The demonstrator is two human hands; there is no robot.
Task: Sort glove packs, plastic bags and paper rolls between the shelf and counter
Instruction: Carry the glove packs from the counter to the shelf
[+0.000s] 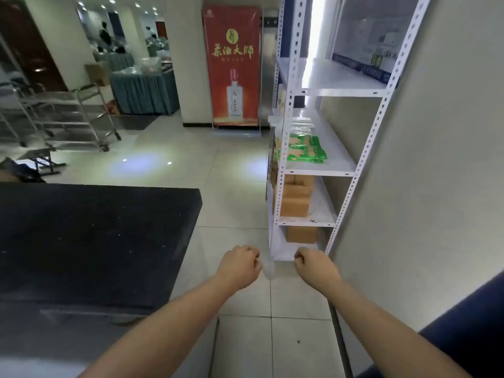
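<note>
A white metal shelf [319,171] stands against the right wall. Green packs [302,148] lie on its middle level, with clear plastic bags [301,124] behind them. Brown cardboard boxes [296,199] fill the levels below. The black counter [90,241] lies to my left with nothing on its top. My left hand [240,264] and my right hand [313,266] are both curled into fists, held out low over the tiled floor in front of the shelf's bottom level. Neither hand holds anything that I can make out.
A red banner stand [234,66] stands by a pillar ahead. Steel trolleys [71,115] are at the far left, with skirted tables [144,88] behind. A dark blue surface [469,331] is at the lower right. Tiled floor runs between counter and shelf.
</note>
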